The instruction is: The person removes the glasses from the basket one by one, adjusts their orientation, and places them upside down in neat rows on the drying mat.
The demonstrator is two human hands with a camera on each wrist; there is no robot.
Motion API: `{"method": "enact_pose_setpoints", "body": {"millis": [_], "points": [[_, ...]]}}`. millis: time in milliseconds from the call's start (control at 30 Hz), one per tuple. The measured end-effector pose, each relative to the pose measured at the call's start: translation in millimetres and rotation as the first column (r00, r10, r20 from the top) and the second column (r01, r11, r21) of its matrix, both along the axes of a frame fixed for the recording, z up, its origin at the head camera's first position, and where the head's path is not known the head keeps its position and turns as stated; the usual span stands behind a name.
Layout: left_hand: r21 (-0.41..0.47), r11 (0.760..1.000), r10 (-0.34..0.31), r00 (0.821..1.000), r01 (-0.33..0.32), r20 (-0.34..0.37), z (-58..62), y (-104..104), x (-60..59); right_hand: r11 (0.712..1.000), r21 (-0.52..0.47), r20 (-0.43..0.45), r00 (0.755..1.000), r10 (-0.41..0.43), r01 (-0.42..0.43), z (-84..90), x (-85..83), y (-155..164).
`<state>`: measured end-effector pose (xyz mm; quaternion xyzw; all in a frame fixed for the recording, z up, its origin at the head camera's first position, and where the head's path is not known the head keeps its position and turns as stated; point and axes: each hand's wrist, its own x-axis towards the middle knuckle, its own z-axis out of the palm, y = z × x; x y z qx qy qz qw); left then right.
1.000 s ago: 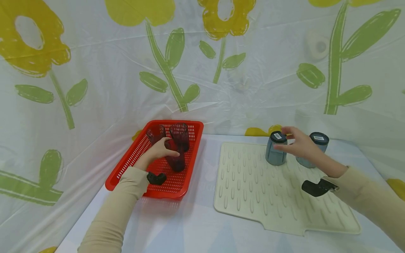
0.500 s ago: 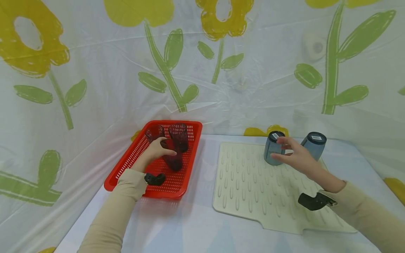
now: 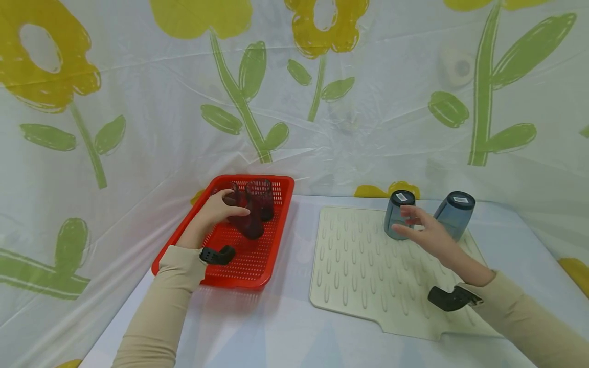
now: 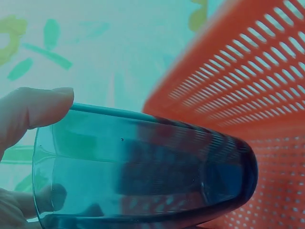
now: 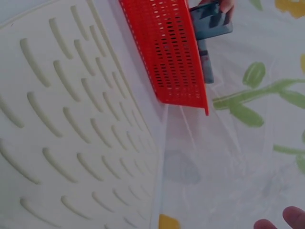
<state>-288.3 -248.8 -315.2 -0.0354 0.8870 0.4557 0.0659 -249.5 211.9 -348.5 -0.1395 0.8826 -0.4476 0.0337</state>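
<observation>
In the head view my left hand [image 3: 232,205] grips a dark translucent tumbler [image 3: 250,221] and holds it tilted just above the floor of the red basket [image 3: 193,232]. Up close in the left wrist view, the tumbler [image 4: 143,167] lies sideways with my thumb [image 4: 35,109] on its rim. Two more dark tumblers [image 3: 261,197] stand at the basket's far end. My right hand [image 3: 416,229] hovers open, fingers spread, just in front of an upside-down blue-grey tumbler [image 3: 394,217] on the cream drying mat [image 3: 363,276]. A second blue-grey tumbler [image 3: 454,214] stands upside down to its right.
The basket and mat lie side by side on a white table, a gap between them. A plastic sheet with a flower print hangs close behind and at both sides. The right wrist view looks across the ribbed mat [image 5: 57,143] to the basket [image 5: 167,52].
My left hand has lifted the dark tumbler and carried it toward the basket's far end. My right hand has come off the blue-grey tumbler and drawn back toward me.
</observation>
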Motion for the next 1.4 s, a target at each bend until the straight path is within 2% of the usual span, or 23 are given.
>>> {"method": "enact_pose_setpoints", "body": {"millis": [200, 433, 667, 800, 1033, 1267, 1400], "points": [[0.003, 1.000, -0.010, 1.000, 0.010, -0.022, 10.5, 1, 5.4, 1.000, -0.024, -0.003, 1.000, -0.014, 0.013, -3.5, 0.7, 1], [0.124, 0.992, -0.001, 0.998, 0.008, -0.059, 21.8, 11, 16.5, 0.999, -0.039, 0.048, 0.998, -0.034, 0.036, -8.1, -0.6, -1], [0.168, 0.986, -0.004, 0.993, 0.023, -0.115, 32.4, 27, 22.9, 0.997, -0.069, 0.042, 0.998, -0.038, 0.041, -14.6, -4.9, -3], [0.197, 0.980, -0.004, 0.993, 0.028, -0.122, 35.5, 37, 23.4, 0.995, -0.084, 0.054, 0.998, -0.043, 0.048, -14.8, -6.7, -5], [0.288, 0.956, -0.013, 0.990, 0.053, -0.138, 34.3, 54, 19.0, 0.990, -0.127, 0.074, 0.996, -0.053, 0.062, -16.0, -9.4, -9], [0.407, 0.911, -0.015, 0.990, 0.072, -0.143, 29.0, 70, 16.9, 0.976, -0.205, 0.101, 0.993, -0.058, 0.078, -20.7, -14.9, -16], [0.439, 0.895, -0.019, 0.989, 0.083, -0.148, 25.0, 79, 14.4, 0.965, -0.244, 0.118, 0.991, -0.067, 0.094, -22.8, -16.3, -18]]}}
